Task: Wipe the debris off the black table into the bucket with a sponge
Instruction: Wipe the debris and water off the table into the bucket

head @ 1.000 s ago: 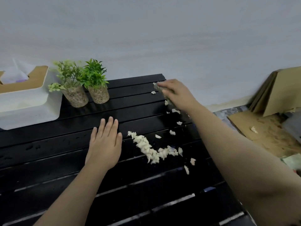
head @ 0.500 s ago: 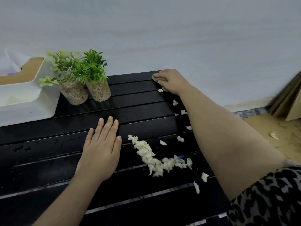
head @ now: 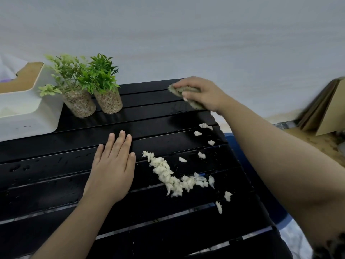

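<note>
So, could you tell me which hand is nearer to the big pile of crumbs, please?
Left. The left hand lies flat on the table just beside the pile of crumbs; the right hand holds the sponge at the far edge.

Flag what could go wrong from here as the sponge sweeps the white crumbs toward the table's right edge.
1. The black table is slatted, so bits from the debris pile could drop through the gaps instead of reaching the edge.
2. Only a sliver of the blue bucket shows under the right arm; crumbs pushed off elsewhere may land on the floor.
3. The right hand holds the sponge near the far edge, so scattered crumbs nearer could be missed.
</note>
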{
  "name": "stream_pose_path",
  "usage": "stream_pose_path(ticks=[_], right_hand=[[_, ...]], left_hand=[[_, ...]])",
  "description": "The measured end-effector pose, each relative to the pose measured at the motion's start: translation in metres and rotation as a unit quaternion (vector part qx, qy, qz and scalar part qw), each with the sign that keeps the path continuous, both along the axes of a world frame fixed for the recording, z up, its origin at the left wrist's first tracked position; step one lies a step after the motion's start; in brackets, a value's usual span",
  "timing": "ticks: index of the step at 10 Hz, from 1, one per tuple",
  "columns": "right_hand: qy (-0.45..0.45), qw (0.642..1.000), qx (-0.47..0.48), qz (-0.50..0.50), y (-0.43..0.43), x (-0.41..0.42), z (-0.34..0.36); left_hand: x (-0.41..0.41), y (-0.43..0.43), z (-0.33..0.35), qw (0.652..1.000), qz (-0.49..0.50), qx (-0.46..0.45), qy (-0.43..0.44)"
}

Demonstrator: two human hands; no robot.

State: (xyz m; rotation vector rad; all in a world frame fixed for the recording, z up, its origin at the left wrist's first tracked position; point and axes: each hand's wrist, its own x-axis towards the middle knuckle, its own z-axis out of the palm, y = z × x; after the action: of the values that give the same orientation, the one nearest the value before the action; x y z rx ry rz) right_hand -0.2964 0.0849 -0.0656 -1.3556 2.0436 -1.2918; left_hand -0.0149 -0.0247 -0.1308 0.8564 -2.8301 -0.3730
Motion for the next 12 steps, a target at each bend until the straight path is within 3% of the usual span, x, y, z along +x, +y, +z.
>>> stream_pose_path(ticks=[1, 2, 5, 6, 7, 8, 9, 10, 11, 12], right_hand=[[0.064, 0.994, 0.077, -0.044, -0.012, -0.023, -0.02], [0.205, 0.97, 0.126, -0.035, -0.014, -0.024, -0.034], [0.225, 0.948, 0.128, 0.184, 0.064, 0.066, -0.025], [0.172, 0.963, 0.113, 0.175, 0.07, 0.061, -0.014], [0.108, 0.99, 0.075, 0.056, 0.057, 0.034, -0.007], [0.185, 0.973, 0.134, 0.021, 0.047, 0.022, -0.022], [0.238, 0.963, 0.13, 0.002, 0.047, 0.031, -0.033], [0.232, 0.967, 0.093, 0.045, 0.058, 0.048, -0.03], [0.217, 0.96, 0.113, 0.137, 0.071, 0.072, -0.027], [0.159, 0.973, 0.098, 0.135, 0.073, 0.071, -0.019]], left_hand=[[0.0, 0.0, 0.0, 1.0, -0.001, 0.0, 0.005], [-0.001, 0.0, 0.0, 1.0, -0.001, 0.001, 0.009], [-0.002, -0.001, -0.001, 1.0, 0.001, 0.001, 0.002], [-0.002, -0.001, 0.0, 1.0, -0.001, 0.0, -0.005], [-0.001, 0.0, 0.001, 1.0, 0.0, 0.007, -0.008], [-0.002, 0.0, 0.002, 1.0, 0.0, 0.007, -0.014], [-0.002, 0.0, 0.002, 1.0, 0.001, 0.007, -0.013], [-0.001, 0.001, 0.003, 1.0, 0.001, 0.008, -0.014], [-0.002, 0.001, 0.003, 1.0, 0.002, 0.007, -0.012], [-0.002, 0.002, 0.003, 1.0, 0.001, 0.01, -0.009]])
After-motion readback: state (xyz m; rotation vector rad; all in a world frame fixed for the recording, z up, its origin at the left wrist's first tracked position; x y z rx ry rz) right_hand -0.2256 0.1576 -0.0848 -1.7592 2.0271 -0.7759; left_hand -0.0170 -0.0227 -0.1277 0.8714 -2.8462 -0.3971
